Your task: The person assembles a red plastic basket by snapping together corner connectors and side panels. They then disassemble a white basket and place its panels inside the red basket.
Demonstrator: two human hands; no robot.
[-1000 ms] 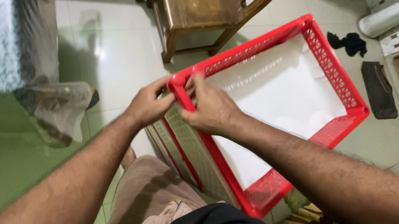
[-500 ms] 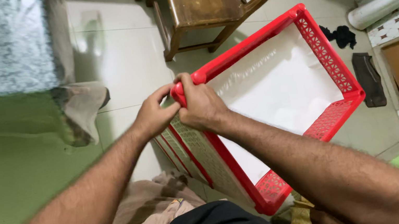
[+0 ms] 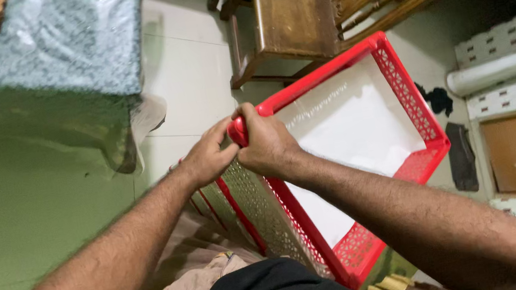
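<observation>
Our right hand (image 3: 268,143) hides the near corner of the red plastic crate (image 3: 399,86), closed around it; our left hand (image 3: 209,159) pinches beside, crate tilted above the floor.

Both hands, left hand (image 3: 209,157) and right hand (image 3: 266,144), grip one corner of a red crate (image 3: 412,101) (white-bottomed, lattice sides), with a wooden chair (image 3: 292,7) just beyond the crate.

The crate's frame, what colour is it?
Red frame, with pale lattice side panels; clearest in the head view.
</observation>
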